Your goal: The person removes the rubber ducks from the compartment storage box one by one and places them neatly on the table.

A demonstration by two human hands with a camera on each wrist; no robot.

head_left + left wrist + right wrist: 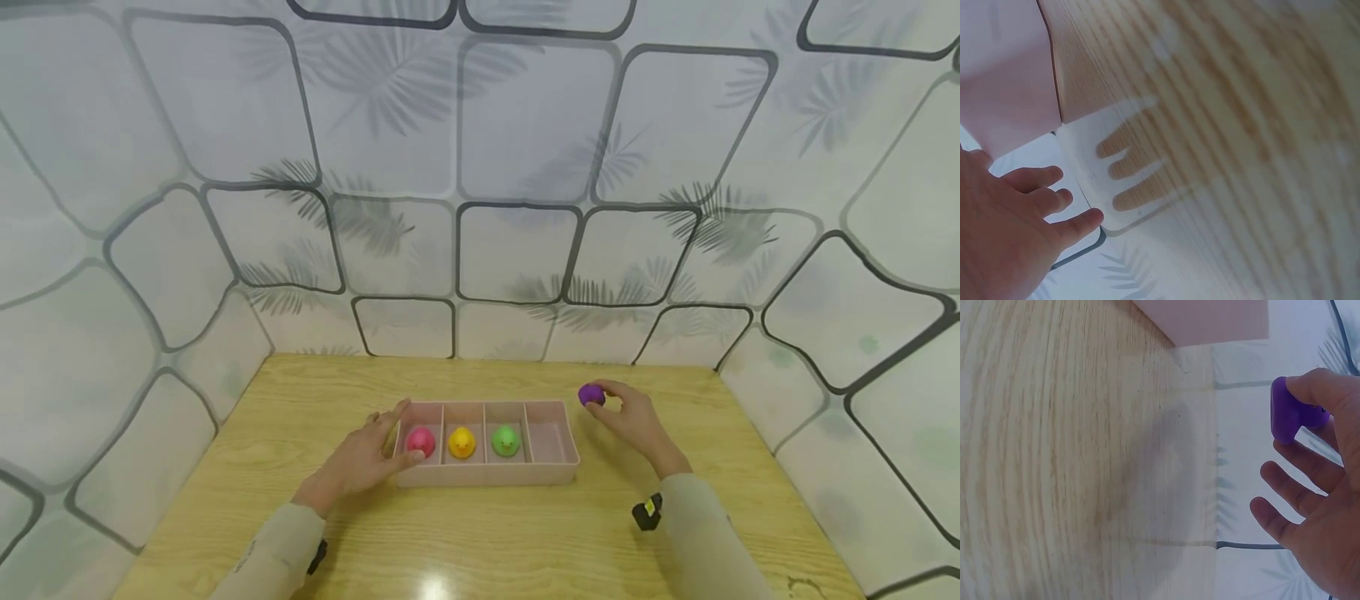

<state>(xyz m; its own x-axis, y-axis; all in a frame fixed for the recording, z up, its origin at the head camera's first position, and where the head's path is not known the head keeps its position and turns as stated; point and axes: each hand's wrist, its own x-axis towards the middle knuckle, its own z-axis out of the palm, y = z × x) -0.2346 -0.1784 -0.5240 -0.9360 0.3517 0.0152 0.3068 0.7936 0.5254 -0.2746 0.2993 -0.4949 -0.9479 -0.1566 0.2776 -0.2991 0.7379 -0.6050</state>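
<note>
A pink tray (pixel 551 477) with several compartments sits on the wooden table (pixel 480 542). Its compartments hold, from the left, a pink toy (pixel 421 441), a yellow toy (pixel 462 442) and a green toy (pixel 506 440); the rightmost one (pixel 546 437) holds nothing. My left hand (pixel 367 457) lies with straight fingers against the tray's left end, its fingers (pixel 1054 201) spread in the left wrist view beside the tray wall (pixel 1004 81). My right hand (pixel 630 414) pinches a purple toy (pixel 591 394) to the right of the tray; the purple toy (pixel 1291 415) sits between thumb and forefinger.
Patterned white walls (pixel 480 208) enclose the table on the back, left and right. The tray corner (pixel 1210 322) shows at the top of the right wrist view. Bare wood lies in front of the tray and to its right.
</note>
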